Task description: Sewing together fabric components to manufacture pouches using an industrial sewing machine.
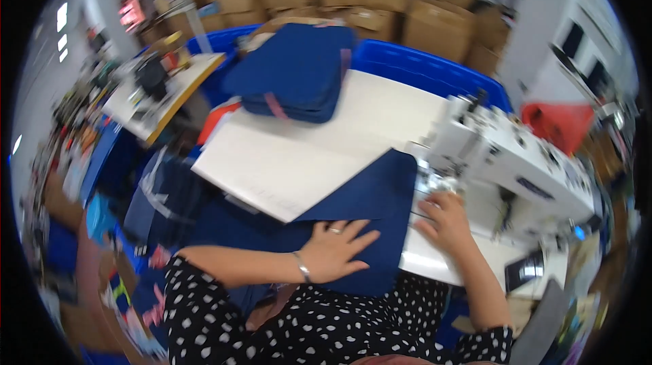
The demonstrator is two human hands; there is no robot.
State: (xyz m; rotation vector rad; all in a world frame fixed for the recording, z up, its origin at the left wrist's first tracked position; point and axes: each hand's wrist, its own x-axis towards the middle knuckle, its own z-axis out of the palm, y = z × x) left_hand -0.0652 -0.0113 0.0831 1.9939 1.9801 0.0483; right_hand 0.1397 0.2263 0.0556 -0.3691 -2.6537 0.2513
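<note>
Spread flat, my left hand (336, 251), with a ring and a silver bracelet, presses on a navy blue piece of fabric (377, 192). The fabric lies partly on the white table and hangs over its front edge toward my lap. A fold runs across it just beyond my fingers. My right hand (445, 222) rests on the machine bed by the fabric's right edge, close to the needle area of a white sewing machine (523, 154). Its fingers are bent and apart, and nothing shows between them. The fingertips are slightly blurred near the presser foot.
A thick stack of navy fabric pieces (292, 69), tied with pink strips, sits on the far part of the white table (380, 110). Behind stand a blue bin (435, 66) and cardboard boxes (438, 29). A phone (524, 270) lies at the right. Wrapped dark fabric (163, 195) is at the left.
</note>
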